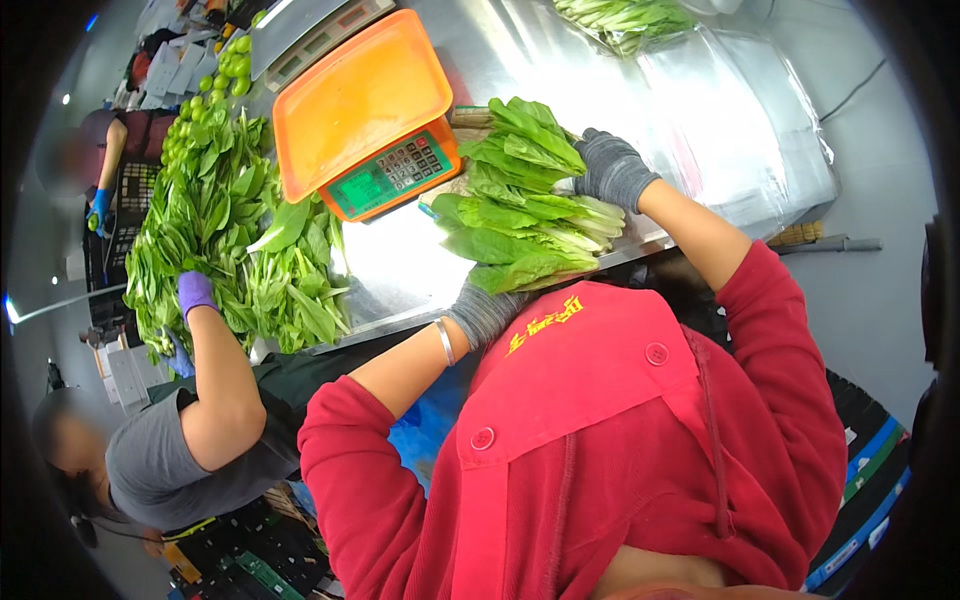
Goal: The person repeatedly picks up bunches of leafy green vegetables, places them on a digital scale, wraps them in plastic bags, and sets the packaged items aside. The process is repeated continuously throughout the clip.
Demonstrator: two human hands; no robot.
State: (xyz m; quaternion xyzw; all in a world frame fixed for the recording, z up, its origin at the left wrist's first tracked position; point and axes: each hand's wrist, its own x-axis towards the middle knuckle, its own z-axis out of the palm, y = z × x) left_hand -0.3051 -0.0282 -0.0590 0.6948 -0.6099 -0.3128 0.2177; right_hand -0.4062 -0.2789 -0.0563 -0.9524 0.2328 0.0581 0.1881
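A bunch of green leafy lettuce (525, 210) lies on the steel table before me, its pale stem ends towards the right. My left hand (491, 311), in a grey knit glove, is at the bunch's near edge, its fingers partly hidden under the leaves. My right hand (611, 169), in a matching glove, rests against the upper right side of the bunch; its fingertips are partly hidden, and whether it grips a stem cannot be told. Just left of the lettuce stands an orange digital scale (394, 176) with an orange tray (360, 97) on top.
Loose leafy greens (217, 217) and green tomatoes (236, 64) cover the table's left part. A co-worker's purple-gloved hand (196, 291) is in the greens. Clear plastic bags (735, 127) lie at right, bagged greens (626, 22) at the back. A second scale (322, 37) stands behind; another person is far left.
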